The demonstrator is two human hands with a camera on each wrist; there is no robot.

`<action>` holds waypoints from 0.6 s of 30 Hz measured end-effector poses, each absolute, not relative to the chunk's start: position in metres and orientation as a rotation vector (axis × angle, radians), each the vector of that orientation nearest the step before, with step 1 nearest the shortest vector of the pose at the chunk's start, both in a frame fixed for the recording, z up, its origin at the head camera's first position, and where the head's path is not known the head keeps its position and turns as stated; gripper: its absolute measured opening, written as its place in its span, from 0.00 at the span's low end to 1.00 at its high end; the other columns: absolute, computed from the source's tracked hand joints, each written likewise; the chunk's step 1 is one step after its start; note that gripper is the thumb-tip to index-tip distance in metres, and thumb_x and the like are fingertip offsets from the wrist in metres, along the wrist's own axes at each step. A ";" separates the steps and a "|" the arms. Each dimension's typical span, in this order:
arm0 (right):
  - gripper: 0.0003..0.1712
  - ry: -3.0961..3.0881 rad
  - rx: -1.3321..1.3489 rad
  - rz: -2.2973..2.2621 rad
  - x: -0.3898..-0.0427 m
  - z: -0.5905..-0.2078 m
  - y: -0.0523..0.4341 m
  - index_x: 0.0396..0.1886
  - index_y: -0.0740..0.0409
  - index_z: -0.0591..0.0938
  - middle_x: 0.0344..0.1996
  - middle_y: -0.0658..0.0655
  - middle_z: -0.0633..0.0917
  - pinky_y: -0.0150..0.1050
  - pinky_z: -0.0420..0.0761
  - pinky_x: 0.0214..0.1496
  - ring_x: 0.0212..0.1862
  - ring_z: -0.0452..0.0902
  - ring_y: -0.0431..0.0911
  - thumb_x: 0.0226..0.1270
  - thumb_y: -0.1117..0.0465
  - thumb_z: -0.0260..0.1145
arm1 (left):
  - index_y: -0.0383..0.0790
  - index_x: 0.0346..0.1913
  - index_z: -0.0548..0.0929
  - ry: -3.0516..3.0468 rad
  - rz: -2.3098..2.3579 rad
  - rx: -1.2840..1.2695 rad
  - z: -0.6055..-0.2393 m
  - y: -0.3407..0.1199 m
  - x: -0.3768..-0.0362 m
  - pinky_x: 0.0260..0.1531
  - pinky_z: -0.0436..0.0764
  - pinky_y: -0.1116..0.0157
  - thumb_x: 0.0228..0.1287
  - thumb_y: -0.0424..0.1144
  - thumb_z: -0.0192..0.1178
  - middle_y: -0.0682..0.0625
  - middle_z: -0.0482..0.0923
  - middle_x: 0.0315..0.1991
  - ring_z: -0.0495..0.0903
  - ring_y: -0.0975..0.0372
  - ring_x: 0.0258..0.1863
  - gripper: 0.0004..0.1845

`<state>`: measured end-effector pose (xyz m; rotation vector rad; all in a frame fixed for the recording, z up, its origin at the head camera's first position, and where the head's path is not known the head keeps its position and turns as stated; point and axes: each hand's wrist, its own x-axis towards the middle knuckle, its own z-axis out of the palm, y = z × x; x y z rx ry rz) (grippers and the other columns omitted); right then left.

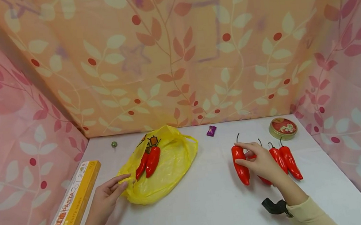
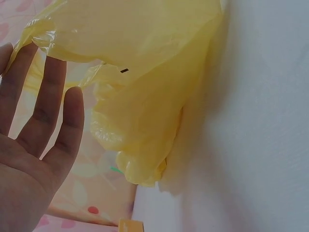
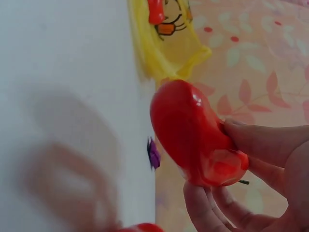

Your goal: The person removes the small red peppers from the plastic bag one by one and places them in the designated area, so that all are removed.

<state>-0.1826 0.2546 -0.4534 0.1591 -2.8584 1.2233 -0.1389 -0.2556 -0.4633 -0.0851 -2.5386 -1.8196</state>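
Glossy red pepper (image 1: pixel 240 163) pinched by right hand (image 1: pixel 261 162).

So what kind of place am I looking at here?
Most likely a staged tabletop booth, not a real kitchen: a white table walled on three sides by leaf-print cloth, with red peppers and a yellow bag laid out.

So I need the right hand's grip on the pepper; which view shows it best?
The right wrist view: fingers and thumb pinch the red pepper close up. The head view shows it smaller; the left wrist view misses it.
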 end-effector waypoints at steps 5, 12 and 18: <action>0.35 -2.883 0.189 1.074 -0.182 -0.461 0.263 0.68 0.46 0.77 0.56 0.62 0.80 0.50 0.86 0.45 0.52 0.78 0.56 0.62 0.50 0.76 | 0.35 0.62 0.81 -2.540 -1.832 -0.081 -0.463 -0.257 -0.139 0.49 0.78 0.79 0.73 0.44 0.61 0.48 0.88 0.50 0.80 0.69 0.44 0.21; 0.34 -2.963 0.164 0.936 -0.181 -0.473 0.265 0.67 0.49 0.77 0.52 0.62 0.80 0.49 0.86 0.43 0.48 0.77 0.55 0.61 0.53 0.76 | 0.35 0.62 0.81 -2.545 -1.836 -0.088 -0.466 -0.259 -0.141 0.50 0.79 0.78 0.73 0.45 0.61 0.49 0.88 0.50 0.81 0.69 0.44 0.22; 0.34 -3.022 0.149 0.779 -0.183 -0.478 0.264 0.66 0.50 0.78 0.58 0.67 0.79 0.63 0.82 0.50 0.58 0.74 0.62 0.60 0.54 0.76 | 0.36 0.62 0.81 -2.543 -1.839 -0.093 -0.466 -0.259 -0.141 0.50 0.79 0.78 0.73 0.45 0.61 0.46 0.88 0.51 0.82 0.68 0.44 0.22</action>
